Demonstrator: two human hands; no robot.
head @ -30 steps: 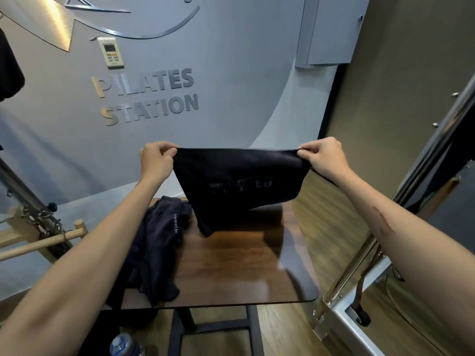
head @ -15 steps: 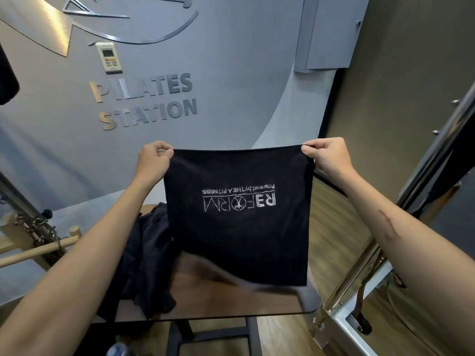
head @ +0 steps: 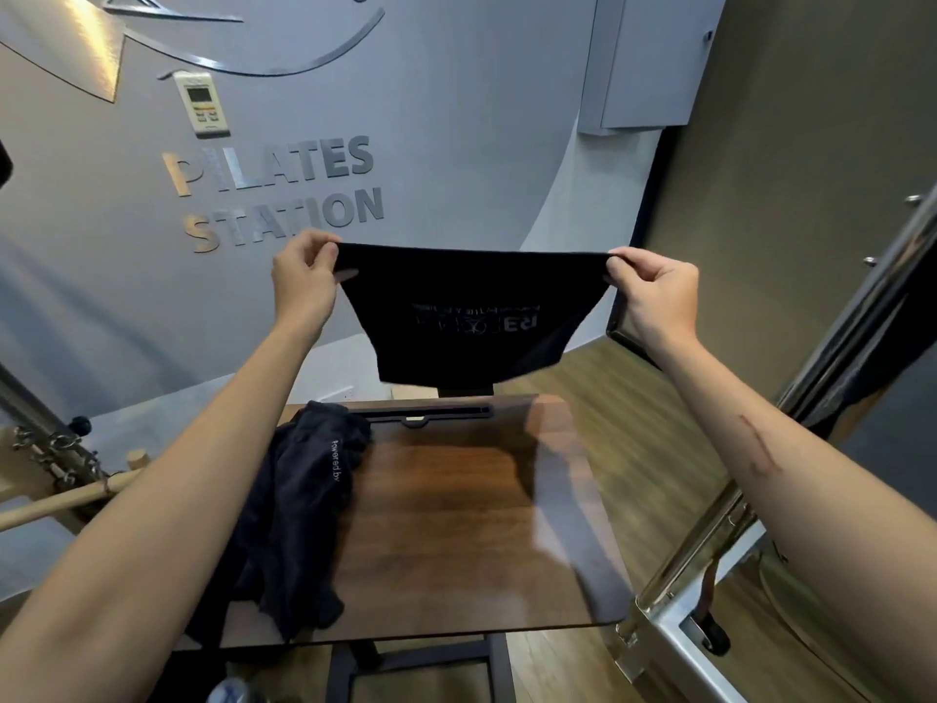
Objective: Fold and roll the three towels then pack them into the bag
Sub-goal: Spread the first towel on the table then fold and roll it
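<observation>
Walnut tabletop (head: 456,525) bare right of crumpled dark towels (head: 299,520), black logo towel (head: 471,317) aloft beyond far edge, corners pinched by left hand (head: 304,281) and right hand (head: 654,291).

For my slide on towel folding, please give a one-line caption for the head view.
Both hands, left and right, pinch a black logo towel above a wooden table beside a dark towel heap.

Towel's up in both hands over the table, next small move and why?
Probably lower the towel flat onto the bare wood of the table. Left hand and right hand pinch its top corners, it hangs clear above the table, and folding needs a surface.
</observation>
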